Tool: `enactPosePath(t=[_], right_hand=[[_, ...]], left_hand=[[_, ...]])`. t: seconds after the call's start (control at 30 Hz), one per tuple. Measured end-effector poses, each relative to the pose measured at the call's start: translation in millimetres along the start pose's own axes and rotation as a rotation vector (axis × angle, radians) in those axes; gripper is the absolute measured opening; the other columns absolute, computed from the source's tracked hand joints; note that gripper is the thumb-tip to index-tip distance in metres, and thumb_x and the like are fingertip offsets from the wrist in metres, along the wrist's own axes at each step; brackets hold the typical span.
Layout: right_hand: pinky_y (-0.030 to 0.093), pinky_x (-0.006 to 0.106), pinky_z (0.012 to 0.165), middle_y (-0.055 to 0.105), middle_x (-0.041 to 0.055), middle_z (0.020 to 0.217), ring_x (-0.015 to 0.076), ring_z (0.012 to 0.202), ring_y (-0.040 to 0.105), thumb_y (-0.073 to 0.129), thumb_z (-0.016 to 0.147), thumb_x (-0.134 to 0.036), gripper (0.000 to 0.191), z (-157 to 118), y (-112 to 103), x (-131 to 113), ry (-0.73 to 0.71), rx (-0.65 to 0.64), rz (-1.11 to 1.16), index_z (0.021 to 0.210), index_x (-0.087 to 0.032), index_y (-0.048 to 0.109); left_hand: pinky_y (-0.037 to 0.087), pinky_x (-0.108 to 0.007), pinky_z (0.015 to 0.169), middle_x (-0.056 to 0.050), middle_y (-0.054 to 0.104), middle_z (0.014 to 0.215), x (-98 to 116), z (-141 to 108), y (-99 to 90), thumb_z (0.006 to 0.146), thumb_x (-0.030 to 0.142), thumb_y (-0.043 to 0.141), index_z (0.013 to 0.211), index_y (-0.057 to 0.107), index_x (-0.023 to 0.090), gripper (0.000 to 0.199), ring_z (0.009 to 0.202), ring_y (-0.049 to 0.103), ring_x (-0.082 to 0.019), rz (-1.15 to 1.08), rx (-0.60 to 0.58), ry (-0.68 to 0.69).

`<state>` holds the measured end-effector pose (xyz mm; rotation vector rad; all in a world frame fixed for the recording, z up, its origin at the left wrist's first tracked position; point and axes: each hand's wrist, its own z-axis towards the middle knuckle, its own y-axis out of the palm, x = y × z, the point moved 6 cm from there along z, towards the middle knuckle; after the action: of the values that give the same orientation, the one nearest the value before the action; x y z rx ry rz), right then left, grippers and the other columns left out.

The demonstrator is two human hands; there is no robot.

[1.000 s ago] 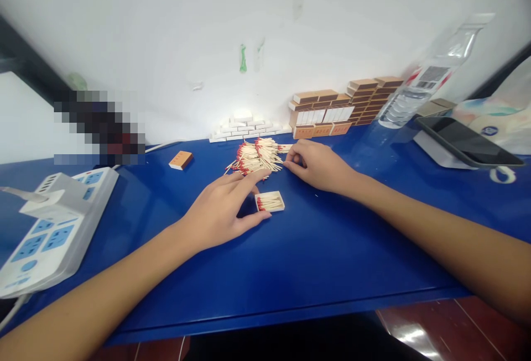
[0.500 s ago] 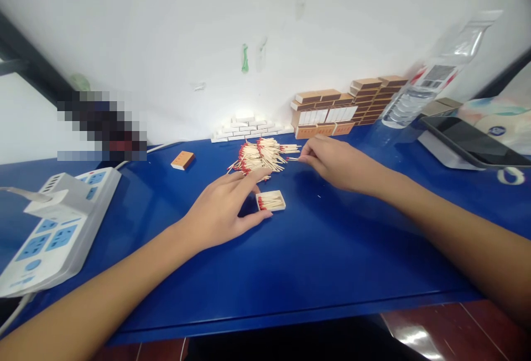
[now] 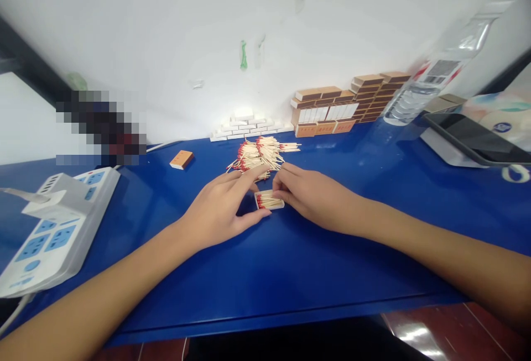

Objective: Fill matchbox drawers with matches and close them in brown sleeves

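Observation:
A small white matchbox tray [image 3: 269,207] holding red-tipped matches rests on the blue table [image 3: 290,278]. Around its left end, my left hand [image 3: 222,206] has thumb and fingers spread apart, steadying the tray. The fingers of my right hand [image 3: 309,195] are pinched together over the tray's right end; whatever is between the fingertips is too small to make out. Just behind both hands lies a loose pile of matches [image 3: 259,153] with red heads. An orange matchbox cover [image 3: 181,160] sits apart on the left.
White trays [image 3: 244,126] and stacked matchboxes [image 3: 323,109] line the wall. To the right are a water bottle [image 3: 440,68] and a phone [image 3: 477,137] on a white box. A power strip [image 3: 74,223] with a plugged-in charger stands at the left.
My right hand has moved left and nearer, from beside the match pile to the tray, where it had a match pinched before. My left hand has stayed at the tray.

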<state>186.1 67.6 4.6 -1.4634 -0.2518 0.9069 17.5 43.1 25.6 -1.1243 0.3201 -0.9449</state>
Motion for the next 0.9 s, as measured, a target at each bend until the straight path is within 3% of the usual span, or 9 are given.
enactPosePath(t=[0.33,0.47,0.57,0.7,0.9], right_hand=[[0.041,0.030,0.068,0.064,0.0065,0.106,0.0161,0.079,0.058,0.053,0.103,-0.019,0.012,0,-9,-5,-0.059,0.074,0.084,0.096,-0.019,0.062],[0.040,0.029,0.069,0.064,0.0033,0.093,0.0162,0.078,0.057,0.059,0.097,-0.018,0.005,1,-10,-2,-0.024,0.142,0.148,0.096,-0.020,0.063],[0.041,0.029,0.070,0.063,0.0020,0.088,0.0164,0.076,0.057,0.061,0.097,-0.021,0.003,4,-14,6,-0.008,0.240,0.147,0.095,-0.020,0.063],[0.041,0.032,0.073,0.064,0.0053,0.092,0.0194,0.081,0.059,0.062,0.098,-0.024,0.007,8,-22,26,0.049,0.362,-0.062,0.096,-0.018,0.064],[0.045,0.033,0.077,0.063,0.0073,0.098,0.0211,0.085,0.060,0.066,0.098,-0.032,0.014,16,-19,45,0.048,0.319,-0.097,0.098,-0.018,0.067]], left_hand=[[0.058,-0.048,0.103,-0.004,0.078,0.111,0,0,0.8,0.093,0.035,0.078,0.156,0.039,0.027,0.074,0.114,0.073,-0.027,-0.016,-0.007,-0.010],[0.058,-0.047,0.102,-0.004,0.078,0.112,1,1,1.2,0.093,0.035,0.079,0.155,0.040,0.026,0.074,0.113,0.073,-0.027,-0.014,-0.008,0.004],[0.058,-0.046,0.100,-0.004,0.078,0.111,1,1,1.2,0.093,0.036,0.079,0.155,0.040,0.026,0.073,0.110,0.073,-0.027,-0.016,-0.006,0.006],[0.059,-0.048,0.099,-0.004,0.078,0.111,1,1,1.8,0.094,0.036,0.077,0.154,0.040,0.026,0.072,0.109,0.073,-0.028,-0.005,-0.010,-0.006],[0.058,-0.047,0.099,-0.004,0.078,0.109,1,0,1.8,0.094,0.035,0.078,0.154,0.040,0.024,0.072,0.109,0.072,-0.027,0.012,-0.010,0.006]])
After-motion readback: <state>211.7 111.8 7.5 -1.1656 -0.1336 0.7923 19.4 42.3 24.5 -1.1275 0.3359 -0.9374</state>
